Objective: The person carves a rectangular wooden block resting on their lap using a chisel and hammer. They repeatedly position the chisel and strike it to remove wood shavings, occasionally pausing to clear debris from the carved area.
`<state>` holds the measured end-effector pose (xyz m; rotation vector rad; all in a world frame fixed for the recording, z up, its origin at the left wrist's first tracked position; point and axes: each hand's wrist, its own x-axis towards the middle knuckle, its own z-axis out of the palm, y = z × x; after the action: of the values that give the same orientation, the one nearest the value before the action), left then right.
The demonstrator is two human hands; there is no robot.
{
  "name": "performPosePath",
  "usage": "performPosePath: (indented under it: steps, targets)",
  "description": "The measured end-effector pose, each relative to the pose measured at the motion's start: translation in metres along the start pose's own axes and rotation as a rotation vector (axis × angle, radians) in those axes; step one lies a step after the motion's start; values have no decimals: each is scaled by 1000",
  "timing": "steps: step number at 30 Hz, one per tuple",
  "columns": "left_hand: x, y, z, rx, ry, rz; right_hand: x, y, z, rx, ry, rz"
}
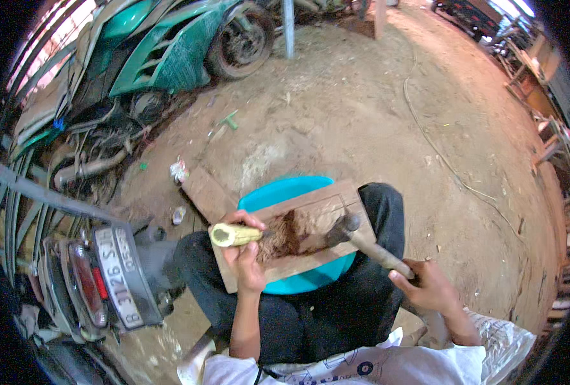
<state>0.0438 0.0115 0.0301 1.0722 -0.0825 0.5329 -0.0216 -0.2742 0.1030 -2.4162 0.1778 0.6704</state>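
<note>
A wooden board (323,204) lies tilted across my lap over a turquoise basin (297,187). Its middle has a rough, dark brown patch (285,231) with fibrous, crumbly bits. My left hand (249,262) is closed round a chisel (230,235) with a thick, pale yellow handle. The handle's butt points left, and its short dark metal end is at the patch; the tip is hard to make out. In my right hand (426,287) is a hammer (378,249), gripped near the end of its wooden handle. The hammer's dark head is over the board's right part, apart from the chisel.
A green motorcycle (169,51) stands at the far left, and the rear of another motorbike (121,276) is close on my left. A wooden plank (211,196) lies beyond the board. A thin cable (426,135) crosses the dirt floor at right. Clear plastic (506,333) is near my right elbow.
</note>
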Motion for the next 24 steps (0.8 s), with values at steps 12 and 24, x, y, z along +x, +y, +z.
performPosePath:
  steps: [12,24]
  targets:
    - [38,13,17,254,-278,-292,6,9,-1,-43,-80,-82]
    - [49,33,29,-134,-295,-249,5,17,4,3,-28,-127]
